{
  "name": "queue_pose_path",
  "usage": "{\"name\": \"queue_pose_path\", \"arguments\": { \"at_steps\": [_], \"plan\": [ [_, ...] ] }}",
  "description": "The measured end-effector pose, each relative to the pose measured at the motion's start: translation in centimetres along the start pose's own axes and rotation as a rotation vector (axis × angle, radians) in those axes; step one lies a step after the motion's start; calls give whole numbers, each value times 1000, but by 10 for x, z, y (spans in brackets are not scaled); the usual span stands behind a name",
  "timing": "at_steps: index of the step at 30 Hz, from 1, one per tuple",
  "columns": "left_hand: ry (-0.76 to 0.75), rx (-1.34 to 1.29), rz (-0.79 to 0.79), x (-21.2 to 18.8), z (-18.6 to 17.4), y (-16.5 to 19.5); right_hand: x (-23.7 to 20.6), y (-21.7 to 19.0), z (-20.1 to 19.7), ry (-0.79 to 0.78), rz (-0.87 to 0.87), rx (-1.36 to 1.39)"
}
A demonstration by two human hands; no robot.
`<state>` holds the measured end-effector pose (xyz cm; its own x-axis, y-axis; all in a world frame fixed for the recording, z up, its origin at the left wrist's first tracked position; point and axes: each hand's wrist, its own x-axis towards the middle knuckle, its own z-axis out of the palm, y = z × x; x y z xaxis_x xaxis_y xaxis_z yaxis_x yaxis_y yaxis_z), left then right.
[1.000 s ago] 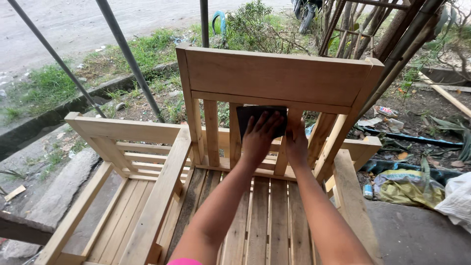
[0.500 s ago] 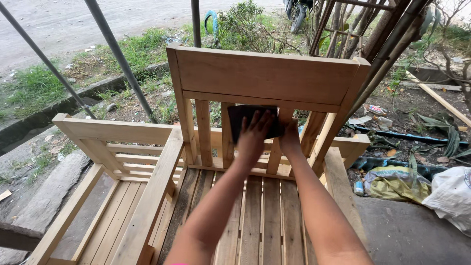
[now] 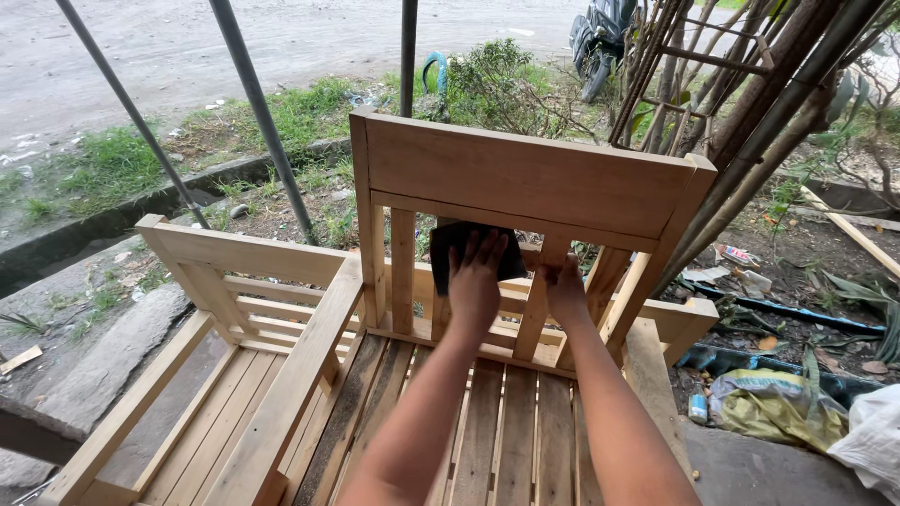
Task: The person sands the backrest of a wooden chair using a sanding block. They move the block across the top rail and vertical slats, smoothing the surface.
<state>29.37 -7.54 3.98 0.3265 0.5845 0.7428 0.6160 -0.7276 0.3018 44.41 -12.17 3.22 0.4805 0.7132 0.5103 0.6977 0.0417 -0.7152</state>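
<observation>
A bare wooden chair [image 3: 525, 178] stands in front of me, its slatted back upright and its slatted seat below my arms. My left hand [image 3: 474, 281] presses a dark sheet, like sandpaper [image 3: 448, 245], flat against a vertical slat of the back. My right hand [image 3: 565, 289] grips the neighbouring slat [image 3: 536, 309] just to the right. Both forearms reach over the seat.
A second unfinished wooden chair [image 3: 234, 281] adjoins on the left. Metal poles [image 3: 253, 103] rise behind, with grass, a concrete kerb and a road beyond. A parked scooter [image 3: 600, 37], bamboo poles, a yellow sack [image 3: 769, 403] and litter lie at the right.
My left hand with the dark sheet has slid a little down and sideways on the back slat. The view has shifted slightly; my right hand keeps its hold.
</observation>
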Motion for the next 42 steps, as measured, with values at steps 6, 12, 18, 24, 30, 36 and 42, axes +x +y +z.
{"name": "queue_pose_path", "arguments": {
  "at_steps": [6, 12, 18, 24, 30, 36, 42],
  "plan": [
    [-43, 70, 172, -2, -10, -3, 1, -4, -10, -15, 1, -110],
    [-118, 92, -60, 0, -4, -7, -2, -1, -4, 22, 89, -161],
    [-124, -36, -44, 5, -9, -4, -4, -8, -8, -23, 145, -151],
    [-119, 175, 80, 16, -9, 0, -4, -6, -6, -9, 76, -148],
    [-258, 45, -4, 16, 1, 8, 0, 1, -7, -30, 96, -159],
    [-252, -12, 105, 33, -5, 1, -1, 1, -6, -25, 80, -156],
    [-246, 74, 251, 30, -2, -17, -4, 6, -4, -4, 86, -175]
  ]
}}
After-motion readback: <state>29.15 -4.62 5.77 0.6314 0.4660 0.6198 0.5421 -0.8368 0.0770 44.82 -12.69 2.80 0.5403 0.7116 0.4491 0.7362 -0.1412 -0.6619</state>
